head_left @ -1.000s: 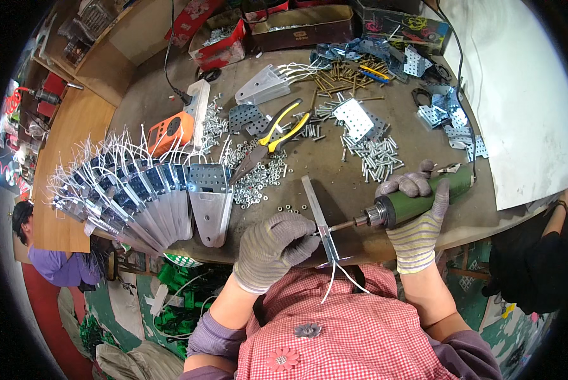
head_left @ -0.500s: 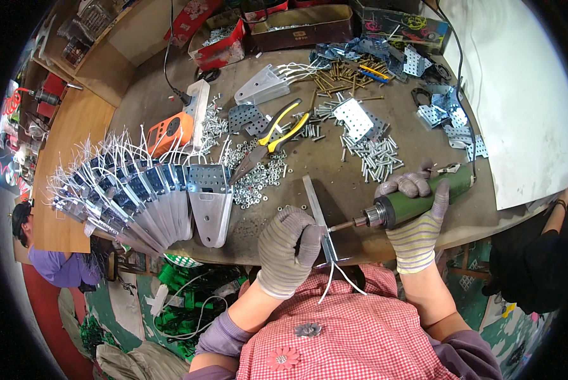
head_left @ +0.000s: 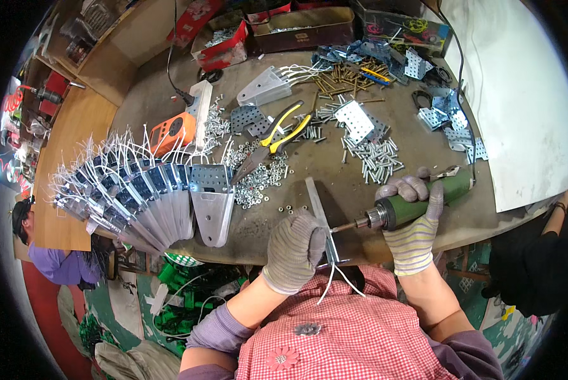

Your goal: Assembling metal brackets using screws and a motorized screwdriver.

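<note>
In striped gloves, my left hand is closed on a tapered metal bracket, held edge-on at the table's front edge. Two white wires hang from its lower end. My right hand wraps round a green electric screwdriver lying nearly level. Its bit points left and meets the bracket's side beside my left fingers. Whatever fastener is at the tip is hidden. To the left, a similar bracket lies flat, broad perforated end away from me.
Many wired brackets are fanned out at left. Behind my hands lie yellow-handled pliers, nuts, screws and perforated plates. An orange meter leans by a white power strip. The screwdriver's black cord runs up right.
My left hand has shifted slightly right along the bracket, its fingers more curled. The screwdriver and my right hand have barely moved, the bit still at the bracket.
</note>
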Demonstrator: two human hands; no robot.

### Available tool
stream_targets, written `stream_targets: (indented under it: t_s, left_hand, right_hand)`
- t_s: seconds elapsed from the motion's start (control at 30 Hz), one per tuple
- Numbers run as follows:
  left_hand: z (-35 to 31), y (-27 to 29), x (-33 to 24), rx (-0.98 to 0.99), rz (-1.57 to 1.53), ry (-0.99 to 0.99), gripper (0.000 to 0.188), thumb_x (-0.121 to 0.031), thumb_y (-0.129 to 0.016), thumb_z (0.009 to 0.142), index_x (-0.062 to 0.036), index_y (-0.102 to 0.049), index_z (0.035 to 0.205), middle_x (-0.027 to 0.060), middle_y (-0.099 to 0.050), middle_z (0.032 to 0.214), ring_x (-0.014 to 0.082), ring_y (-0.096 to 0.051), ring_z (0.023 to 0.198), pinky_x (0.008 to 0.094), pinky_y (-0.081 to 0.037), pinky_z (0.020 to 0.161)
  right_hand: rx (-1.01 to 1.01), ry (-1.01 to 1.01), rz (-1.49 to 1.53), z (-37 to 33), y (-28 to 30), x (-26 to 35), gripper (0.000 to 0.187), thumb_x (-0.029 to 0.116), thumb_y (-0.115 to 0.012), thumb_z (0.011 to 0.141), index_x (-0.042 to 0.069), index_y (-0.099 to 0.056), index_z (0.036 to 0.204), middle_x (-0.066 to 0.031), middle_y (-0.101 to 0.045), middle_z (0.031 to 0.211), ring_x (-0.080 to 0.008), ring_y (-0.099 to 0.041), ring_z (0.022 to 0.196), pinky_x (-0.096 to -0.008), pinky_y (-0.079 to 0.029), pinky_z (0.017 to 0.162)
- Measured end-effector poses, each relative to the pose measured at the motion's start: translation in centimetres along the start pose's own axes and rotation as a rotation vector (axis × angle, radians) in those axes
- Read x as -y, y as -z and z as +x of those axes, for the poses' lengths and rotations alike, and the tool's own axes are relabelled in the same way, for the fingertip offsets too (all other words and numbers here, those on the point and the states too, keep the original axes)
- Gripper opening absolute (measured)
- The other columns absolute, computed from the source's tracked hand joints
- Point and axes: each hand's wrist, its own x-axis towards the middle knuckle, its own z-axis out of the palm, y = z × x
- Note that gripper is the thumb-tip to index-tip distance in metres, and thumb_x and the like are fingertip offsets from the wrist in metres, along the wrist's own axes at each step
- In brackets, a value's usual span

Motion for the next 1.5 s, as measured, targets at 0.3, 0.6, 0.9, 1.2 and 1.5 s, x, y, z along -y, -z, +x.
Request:
stream_targets:
  t_s: [0.3, 0.6, 0.9, 1.2, 1.5]
  left_hand:
    - [1.3, 1.7, -0.7, 0.092, -0.259, 0.234, 0.008, -0.012, -0.057, 0.09, -0.0041, -0.057, 0.089, 0.0096, -0.056, 0.078, 0.024, -0.057, 0.067, 0.0323, -0.046, 0.065]
    - [3.7, 4.6, 0.6, 0.334, 0.409, -0.343, 0.014, -0.015, -0.062, 0.078, -0.0038, -0.058, 0.084, 0.0173, -0.059, 0.117, 0.0349, -0.057, 0.112, 0.0456, -0.047, 0.097]
    - [2.1, 10.4, 0.4, -0.245, 1.07, 0.44, 0.042, -0.035, -0.072, 0.077, -0.0017, -0.054, 0.095, 0.0157, -0.062, 0.086, 0.033, -0.064, 0.073, 0.0405, -0.052, 0.065]
    - [1.1, 10.2, 1.3, -0.131, 1.112, 0.663, 0.052, -0.044, -0.073, 0.074, -0.0025, -0.056, 0.098, 0.0169, -0.064, 0.084, 0.0359, -0.064, 0.079, 0.0445, -0.052, 0.07]
    - [10.6, 6.7, -4.6, -0.217, 0.848, 0.081, 0.028, -0.025, -0.07, 0.076, -0.0044, -0.059, 0.091, 0.0163, -0.062, 0.093, 0.0328, -0.062, 0.089, 0.0422, -0.051, 0.076]
  right_hand:
    - [-0.011, -0.018, 0.035, 0.3, -0.9, 0.1, 0.042, 0.035, -0.066, 0.088, 0.014, -0.05, 0.121, 0.0055, -0.039, 0.075, -0.0121, -0.042, 0.075, -0.0381, -0.041, 0.088]
    - [0.077, 0.026, -0.165, 0.3, -2.4, 2.1, 0.051, 0.042, -0.062, 0.087, 0.005, -0.05, 0.12, -0.0055, -0.058, 0.095, -0.0225, -0.056, 0.093, -0.0487, -0.044, 0.091]
    - [-0.049, 0.345, -1.758, 0.5, -6.2, 12.6, 0.066, 0.018, -0.059, 0.084, 0.008, -0.034, 0.144, -0.0158, -0.058, 0.112, -0.0232, -0.063, 0.089, -0.0337, -0.055, 0.073]
    - [-0.108, 0.71, -2.556, 2.4, -3.7, 16.7, 0.074, -0.001, -0.061, 0.077, 0.014, -0.036, 0.145, -0.0197, -0.055, 0.127, -0.0368, -0.054, 0.115, -0.0388, -0.043, 0.098]
    - [-0.339, 0.837, -2.928, 1.5, -0.8, 18.6, 0.045, 0.019, -0.073, 0.071, 0.002, -0.059, 0.111, -0.0198, -0.062, 0.1, -0.0374, -0.059, 0.096, -0.0449, -0.046, 0.087]
